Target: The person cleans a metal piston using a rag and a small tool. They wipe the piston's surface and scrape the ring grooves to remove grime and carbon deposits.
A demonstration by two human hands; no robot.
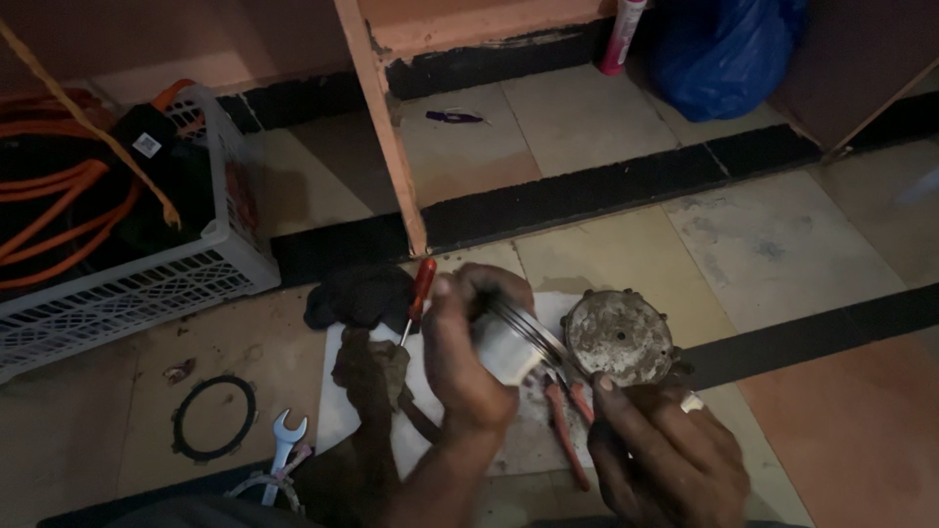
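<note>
The round metal housing (620,337) rests on the white cloth's (337,411) right edge, steadied by the right hand (665,455). The left hand (468,357) clasps a white cylinder (509,352). Red-handled pliers (567,420), a screwdriver (421,293) and a wrench (284,445) lie around.

A crate (147,269) stands left, a spanner (284,445) before it, beside a ring gasket (213,418)
</note>
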